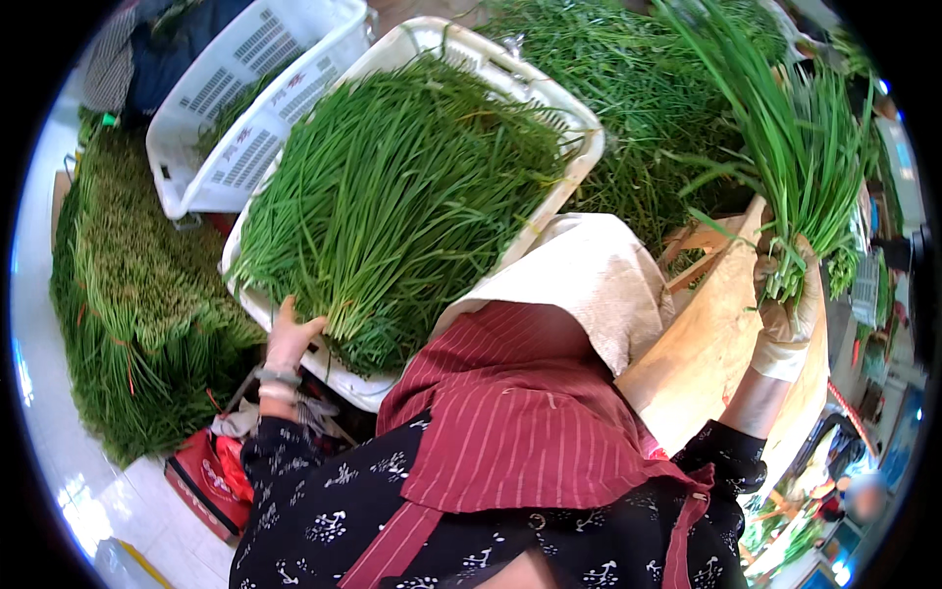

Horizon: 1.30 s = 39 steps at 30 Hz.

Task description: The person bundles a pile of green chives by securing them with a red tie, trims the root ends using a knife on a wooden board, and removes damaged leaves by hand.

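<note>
Bunch of long, flat, chive-like greens (810, 182), raised at 2 o'clock from the centre of the view, blades pointing toward 12 and cut ends downward. The gloved right hand (793, 299), at 3 o'clock, is clamped around its base — thumb and fingers closed on the lower stems. Just below stands a pale wooden board (716, 339), between 3 and 4 o'clock. A white plastic crate (591, 147) lies toward 11 o'clock, filled with a heap of similar greens (412, 187). At its near edge, between 8 and 9 o'clock, the left hand (289, 339) rests beside the stem ends, thumb and forefinger apart; bangles circle the wrist. Farther out: a second white crate (324, 69) between 10 and 11 o'clock, stacked bundles of greens (147, 265) at 9, and a loose green heap (638, 128) between 1 and 2. A pale cloth (589, 280) and red striped apron (520, 432) cover the person's lap.
</note>
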{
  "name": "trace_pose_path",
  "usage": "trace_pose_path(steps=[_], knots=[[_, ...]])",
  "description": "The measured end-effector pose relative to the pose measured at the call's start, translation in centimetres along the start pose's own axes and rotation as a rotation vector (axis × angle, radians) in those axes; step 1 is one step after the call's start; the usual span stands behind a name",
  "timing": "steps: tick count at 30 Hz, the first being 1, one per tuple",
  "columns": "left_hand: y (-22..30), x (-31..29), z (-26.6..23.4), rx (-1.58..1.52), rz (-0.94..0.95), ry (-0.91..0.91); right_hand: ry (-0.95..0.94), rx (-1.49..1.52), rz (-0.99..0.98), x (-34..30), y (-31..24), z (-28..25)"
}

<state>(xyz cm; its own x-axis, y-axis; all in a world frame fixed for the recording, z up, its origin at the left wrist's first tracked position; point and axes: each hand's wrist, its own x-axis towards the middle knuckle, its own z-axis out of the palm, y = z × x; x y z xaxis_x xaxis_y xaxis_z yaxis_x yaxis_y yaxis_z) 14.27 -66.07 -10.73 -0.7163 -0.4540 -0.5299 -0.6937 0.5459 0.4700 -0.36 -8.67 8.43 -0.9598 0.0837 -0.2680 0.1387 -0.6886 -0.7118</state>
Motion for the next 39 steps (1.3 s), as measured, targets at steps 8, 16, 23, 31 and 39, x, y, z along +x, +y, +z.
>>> trace_pose_path(steps=[8, 16, 23, 31, 39], knots=[[22.3, -2.7, 6.5, -0.693, 0.46, -0.531, 0.315, -0.115, 0.011, -6.3, 0.3, -16.4], [41.0, -9.1, 26.2, -0.514, 0.361, -1.426, 0.435, -0.563, 0.215, -10.2, -0.8, -16.4], [46.8, -10.8, 30.5, -1.683, -2.636, -1.055, 0.5, -0.906, 0.424, -11.4, -9.3, -21.1], [50.6, -13.9, 31.2, -1.195, -0.969, -1.863, 0.185, -0.782, 0.209, -0.3, -6.8, -18.6], [50.1, -16.4, 29.0, -0.915, 0.426, -1.32, 0.13, -0.702, -0.07, 1.7, -2.1, -10.8]])
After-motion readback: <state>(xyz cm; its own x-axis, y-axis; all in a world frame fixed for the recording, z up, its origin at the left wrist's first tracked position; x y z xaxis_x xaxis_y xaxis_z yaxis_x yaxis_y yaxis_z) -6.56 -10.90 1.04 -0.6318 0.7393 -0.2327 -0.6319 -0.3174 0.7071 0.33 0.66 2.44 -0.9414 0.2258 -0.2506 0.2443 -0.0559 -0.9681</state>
